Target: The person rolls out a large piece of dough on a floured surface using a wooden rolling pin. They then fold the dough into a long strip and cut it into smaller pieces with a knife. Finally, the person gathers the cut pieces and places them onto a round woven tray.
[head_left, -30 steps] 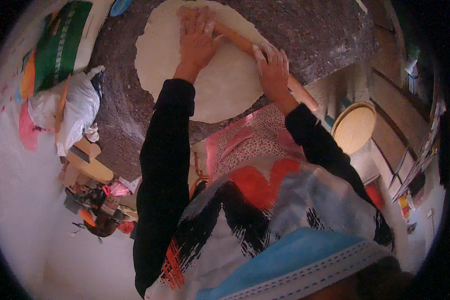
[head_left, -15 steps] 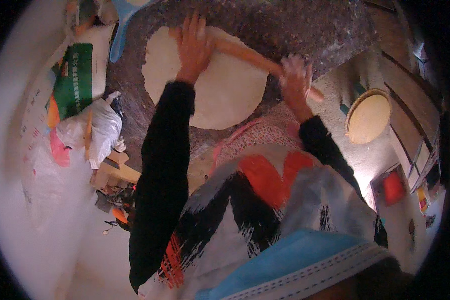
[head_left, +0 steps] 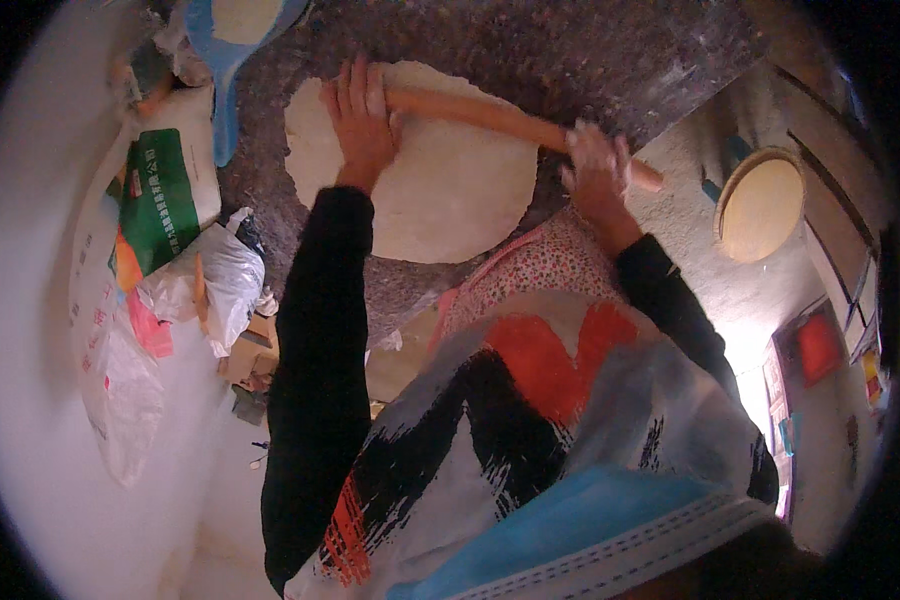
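A long wooden rolling pin (head_left: 470, 115) lies slantwise across a thin, irregular round of pale dough (head_left: 440, 200) on a dark speckled worktop (head_left: 650, 55). My left hand (head_left: 362, 125) rests over the pin's left end, fingers stretched out. Towards the other end, my right hand (head_left: 598, 175), dusted white, has its fingers bent over the pin, which sticks out past the worktop's edge.
At upper left lies a blue long-handled dipper (head_left: 225, 75) with pale contents, above green-and-white sacks (head_left: 160, 200) and white plastic bags (head_left: 230, 290). A round pale wicker tray (head_left: 760, 205) and wooden boards (head_left: 835, 215) stand at right, with a bright opening below.
The view has shifted, bringing more of the blue dipper and the bright opening in. My hands and the pin sit higher relative to the dough's upper edge than at first, the right hand farther right.
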`<action>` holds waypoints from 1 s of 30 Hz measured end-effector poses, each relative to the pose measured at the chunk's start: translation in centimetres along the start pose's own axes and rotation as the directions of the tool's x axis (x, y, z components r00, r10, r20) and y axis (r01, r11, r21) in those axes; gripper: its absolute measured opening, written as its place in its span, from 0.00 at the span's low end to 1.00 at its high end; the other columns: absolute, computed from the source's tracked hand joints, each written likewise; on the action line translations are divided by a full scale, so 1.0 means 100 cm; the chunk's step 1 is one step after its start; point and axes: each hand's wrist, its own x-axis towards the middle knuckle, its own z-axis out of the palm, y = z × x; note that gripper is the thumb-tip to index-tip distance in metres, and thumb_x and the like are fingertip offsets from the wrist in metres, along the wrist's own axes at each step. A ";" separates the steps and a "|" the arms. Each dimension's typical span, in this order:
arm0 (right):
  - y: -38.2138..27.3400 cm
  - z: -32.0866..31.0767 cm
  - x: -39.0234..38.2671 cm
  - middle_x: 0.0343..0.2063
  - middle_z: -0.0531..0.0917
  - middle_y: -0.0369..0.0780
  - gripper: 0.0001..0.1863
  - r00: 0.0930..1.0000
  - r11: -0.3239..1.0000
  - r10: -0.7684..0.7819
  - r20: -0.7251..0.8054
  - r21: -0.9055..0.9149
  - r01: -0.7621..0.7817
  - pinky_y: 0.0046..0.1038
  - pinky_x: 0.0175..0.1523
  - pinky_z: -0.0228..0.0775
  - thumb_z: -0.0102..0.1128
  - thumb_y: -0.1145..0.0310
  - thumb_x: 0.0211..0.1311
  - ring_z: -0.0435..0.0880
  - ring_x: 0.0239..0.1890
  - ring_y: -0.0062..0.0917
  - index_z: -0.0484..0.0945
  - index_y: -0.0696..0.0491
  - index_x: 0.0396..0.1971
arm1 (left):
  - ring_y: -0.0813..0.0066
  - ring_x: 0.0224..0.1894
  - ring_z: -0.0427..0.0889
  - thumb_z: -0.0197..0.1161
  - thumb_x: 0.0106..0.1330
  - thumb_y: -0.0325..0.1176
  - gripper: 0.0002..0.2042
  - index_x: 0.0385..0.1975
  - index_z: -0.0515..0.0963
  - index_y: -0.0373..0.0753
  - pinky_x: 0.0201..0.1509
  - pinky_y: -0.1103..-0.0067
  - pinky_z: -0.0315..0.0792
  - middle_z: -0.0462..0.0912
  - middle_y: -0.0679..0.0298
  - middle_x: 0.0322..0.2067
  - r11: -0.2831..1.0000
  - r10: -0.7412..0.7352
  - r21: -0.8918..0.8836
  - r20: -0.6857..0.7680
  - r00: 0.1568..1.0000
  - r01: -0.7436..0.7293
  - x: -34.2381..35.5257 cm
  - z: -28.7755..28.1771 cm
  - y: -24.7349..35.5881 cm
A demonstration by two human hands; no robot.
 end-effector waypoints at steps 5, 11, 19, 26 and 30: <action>0.051 -0.039 0.075 0.52 0.73 0.38 0.31 0.933 0.989 -0.145 -0.329 -0.014 0.149 0.40 0.62 0.58 0.63 0.59 0.54 0.72 0.54 0.30 0.66 0.45 0.58 | 0.49 0.62 0.60 0.49 0.69 0.42 0.25 0.63 0.59 0.38 0.64 0.56 0.54 0.59 0.53 0.63 0.995 -0.041 -0.089 0.113 0.993 0.051 0.116 -0.020 0.008; 0.038 -0.018 0.087 0.46 0.75 0.37 0.26 0.924 0.946 -0.325 -0.201 -0.058 0.319 0.38 0.52 0.67 0.64 0.61 0.52 0.75 0.48 0.32 0.70 0.46 0.53 | 0.49 0.61 0.62 0.52 0.62 0.45 0.27 0.58 0.65 0.37 0.65 0.55 0.51 0.66 0.51 0.59 0.992 0.034 0.122 -0.031 0.999 -0.030 0.029 -0.022 -0.021; -0.033 -0.028 0.123 0.45 0.76 0.39 0.20 0.890 0.957 -0.278 -0.361 -0.022 0.290 0.37 0.52 0.66 0.55 0.63 0.59 0.74 0.50 0.31 0.71 0.46 0.53 | 0.49 0.58 0.65 0.51 0.63 0.44 0.21 0.51 0.71 0.38 0.64 0.52 0.51 0.69 0.51 0.55 0.947 -0.268 0.109 -0.240 0.933 0.301 -0.014 -0.016 -0.062; -0.020 -0.019 0.142 0.43 0.77 0.39 0.18 0.925 0.990 -0.129 -0.356 0.012 0.143 0.40 0.52 0.64 0.58 0.57 0.57 0.75 0.47 0.31 0.75 0.44 0.48 | 0.46 0.57 0.66 0.46 0.65 0.43 0.22 0.51 0.71 0.35 0.62 0.52 0.54 0.68 0.48 0.56 0.929 -0.222 0.252 -0.207 0.953 0.272 -0.014 0.002 -0.092; -0.024 -0.010 0.111 0.53 0.73 0.37 0.21 0.954 0.995 -0.100 -0.281 -0.019 0.098 0.44 0.61 0.53 0.56 0.59 0.59 0.69 0.57 0.30 0.72 0.44 0.53 | 0.43 0.58 0.64 0.44 0.65 0.42 0.21 0.50 0.71 0.33 0.62 0.52 0.54 0.67 0.46 0.57 0.959 -0.256 0.065 -0.210 0.944 0.275 -0.025 -0.012 -0.054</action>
